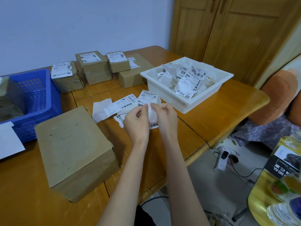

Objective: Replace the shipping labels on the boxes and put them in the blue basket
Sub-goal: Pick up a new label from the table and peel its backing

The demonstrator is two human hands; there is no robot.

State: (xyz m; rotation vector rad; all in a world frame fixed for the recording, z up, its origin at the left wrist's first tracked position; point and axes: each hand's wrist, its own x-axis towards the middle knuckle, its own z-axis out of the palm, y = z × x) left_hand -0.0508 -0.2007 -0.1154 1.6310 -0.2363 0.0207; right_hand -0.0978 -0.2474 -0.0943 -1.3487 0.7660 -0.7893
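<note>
Both hands are up over the middle of the wooden table (203, 115), working one white label (152, 114) between them. The left hand (136, 119) has its fingers curled in, pinching the paper's left edge; the right hand (164, 114) pinches the same sheet from the other side, thumb and fingertips tight on it. The two hands are almost touching.

Under and just beyond them lies a loose spread of printed shipping labels (130, 101) with barcodes, and a blank white backing sheet (101, 110) to their left. Near the person's left forearm sits a large plain cardboard box (73, 152), its top bare, no label on it.

The blue basket (39, 95) stands at the table's left edge, with a couple of brown boxes already inside at its far left. Along the back, against the wall, is a cluster of smaller boxes (92, 67), each with a torn-looking label on top. To the right stands a white tray (187, 101) heaped with crumpled, peeled-off labels.
</note>
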